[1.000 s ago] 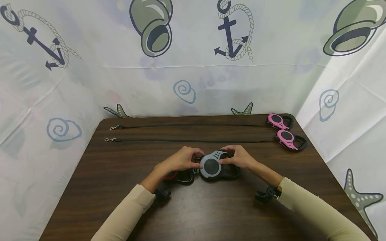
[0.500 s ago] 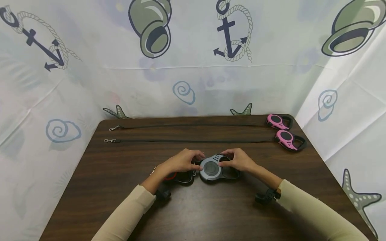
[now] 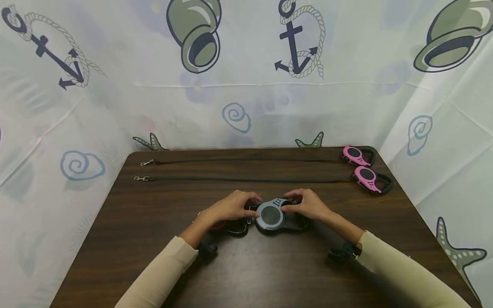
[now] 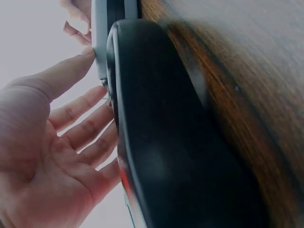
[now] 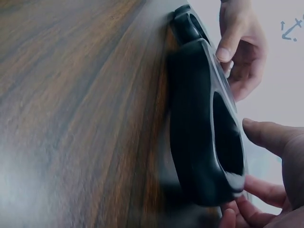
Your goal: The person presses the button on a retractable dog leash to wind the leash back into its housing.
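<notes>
A grey retractable dog leash (image 3: 270,215) with a black underside lies at mid-table, its looped handle to the right. My left hand (image 3: 233,205) holds its left end, thumb on the top face and fingers along the far edge. At the handle loop, my right hand (image 3: 311,204) grips the leash between thumb and fingers. Just left of it lies a black-and-red retractable leash (image 3: 239,231), partly hidden under my left hand. A small metal clip (image 3: 249,220) shows between the two leashes. In the left wrist view, the black handle (image 4: 161,109) fills the foreground.
Two pink retractable leashes (image 3: 365,179) lie at the back right of the brown table (image 3: 246,273). Their black cords (image 3: 246,180) run straight left to metal clips (image 3: 141,178). A printed white curtain (image 3: 246,111) hangs behind the table.
Both hands stay at the grey leash with almost no movement. The leash's handle end has shifted very slightly; the pink leashes and cords lie as before.
</notes>
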Motion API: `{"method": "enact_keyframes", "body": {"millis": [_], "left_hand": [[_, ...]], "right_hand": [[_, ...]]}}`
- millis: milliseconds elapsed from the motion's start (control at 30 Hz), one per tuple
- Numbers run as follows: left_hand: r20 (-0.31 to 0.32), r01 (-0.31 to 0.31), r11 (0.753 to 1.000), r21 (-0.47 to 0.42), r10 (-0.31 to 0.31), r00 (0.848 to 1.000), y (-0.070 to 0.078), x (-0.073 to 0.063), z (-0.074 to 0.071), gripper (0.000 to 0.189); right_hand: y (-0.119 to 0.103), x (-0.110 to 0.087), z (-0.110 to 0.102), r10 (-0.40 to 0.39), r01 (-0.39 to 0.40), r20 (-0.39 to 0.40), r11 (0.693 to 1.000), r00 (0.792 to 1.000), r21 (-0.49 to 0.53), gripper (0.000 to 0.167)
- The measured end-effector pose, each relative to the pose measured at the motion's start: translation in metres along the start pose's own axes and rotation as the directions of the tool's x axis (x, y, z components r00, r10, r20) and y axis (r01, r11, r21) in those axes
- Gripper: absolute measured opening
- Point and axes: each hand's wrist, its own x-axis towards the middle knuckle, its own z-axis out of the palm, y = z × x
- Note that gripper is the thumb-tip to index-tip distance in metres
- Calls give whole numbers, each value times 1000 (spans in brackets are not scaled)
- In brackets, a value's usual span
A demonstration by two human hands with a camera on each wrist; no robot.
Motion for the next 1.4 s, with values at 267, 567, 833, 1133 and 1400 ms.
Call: {"method": "enact_keyframes", "body": {"millis": [267,567,833,1133,1400], "left_hand": [[-90,-25,1000,8,25,996,-6,-9,-10,45],[-173,57,998,-35,-62,983,-23,-32,-26,47],[-299,57,998,-23,-61,952,-47,-64,-40,41],[-374,90,996,-1,-84,924,-72,-96,-60,46],[-425,175,983,56,-135,895,-91,-123,-74,51]], "right_hand": [[6,-5,-11,-15,15,-28,1000,1000,14,47],[22,-13,-35,-55,55,-50,998,997,-8,50],[40,-20,-62,-84,82,-27,995,996,-52,55],[56,-33,-92,-90,79,-69,985,994,-154,56],[68,-39,-116,-121,96,-95,967,988,-236,55]]}}
